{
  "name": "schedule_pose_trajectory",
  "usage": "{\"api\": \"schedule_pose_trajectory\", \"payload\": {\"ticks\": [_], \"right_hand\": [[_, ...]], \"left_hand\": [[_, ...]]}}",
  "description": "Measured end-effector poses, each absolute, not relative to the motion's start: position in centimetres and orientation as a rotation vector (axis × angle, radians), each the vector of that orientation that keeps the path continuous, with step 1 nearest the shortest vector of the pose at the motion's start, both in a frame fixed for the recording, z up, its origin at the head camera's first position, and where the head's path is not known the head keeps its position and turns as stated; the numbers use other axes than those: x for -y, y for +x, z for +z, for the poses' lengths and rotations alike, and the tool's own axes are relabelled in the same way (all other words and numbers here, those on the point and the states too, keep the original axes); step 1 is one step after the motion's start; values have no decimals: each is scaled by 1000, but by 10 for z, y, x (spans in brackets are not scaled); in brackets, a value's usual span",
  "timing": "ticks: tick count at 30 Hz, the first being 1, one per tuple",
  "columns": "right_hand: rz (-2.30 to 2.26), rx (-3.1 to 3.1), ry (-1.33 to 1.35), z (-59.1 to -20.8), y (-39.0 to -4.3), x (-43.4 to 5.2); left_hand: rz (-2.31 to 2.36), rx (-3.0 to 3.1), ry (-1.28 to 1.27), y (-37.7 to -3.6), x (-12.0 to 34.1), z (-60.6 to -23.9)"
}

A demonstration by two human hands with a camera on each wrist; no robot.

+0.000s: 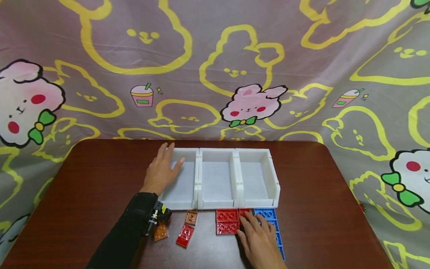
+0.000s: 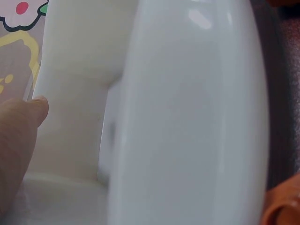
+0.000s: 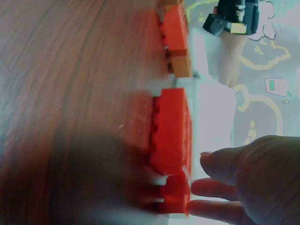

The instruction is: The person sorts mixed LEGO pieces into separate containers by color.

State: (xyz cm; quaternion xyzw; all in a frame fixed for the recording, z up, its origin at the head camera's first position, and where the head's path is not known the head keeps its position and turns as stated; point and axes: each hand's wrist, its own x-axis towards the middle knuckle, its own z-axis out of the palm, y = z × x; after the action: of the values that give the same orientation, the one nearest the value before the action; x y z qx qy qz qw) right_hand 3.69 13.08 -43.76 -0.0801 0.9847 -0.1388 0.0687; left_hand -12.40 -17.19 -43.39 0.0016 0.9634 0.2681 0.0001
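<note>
Three joined white bins stand in a row on the table. At the leftmost bin's left side, my left hand rests on the wall with fingers extended, its thumb over the bin's inside. Below the right bin, my right hand has its fingertips at a small red brick, thumb held apart. Two larger red bricks lie against each other to its left, hollow undersides up. Several blue bricks form a column to its right, partly hidden by the hand.
Left of the larger red bricks lie an orange brick, a red brick and another orange brick beside the left wrist camera. The brown table ends at a patterned curtain behind the bins.
</note>
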Motion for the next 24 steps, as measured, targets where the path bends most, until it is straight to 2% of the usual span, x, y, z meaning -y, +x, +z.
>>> {"api": "schedule_pose_trajectory", "payload": {"ticks": [24], "right_hand": [[-464, -3005, -324, -438, 41, -127]], "left_hand": [[861, -3030, 3, -124, 174, -436]]}}
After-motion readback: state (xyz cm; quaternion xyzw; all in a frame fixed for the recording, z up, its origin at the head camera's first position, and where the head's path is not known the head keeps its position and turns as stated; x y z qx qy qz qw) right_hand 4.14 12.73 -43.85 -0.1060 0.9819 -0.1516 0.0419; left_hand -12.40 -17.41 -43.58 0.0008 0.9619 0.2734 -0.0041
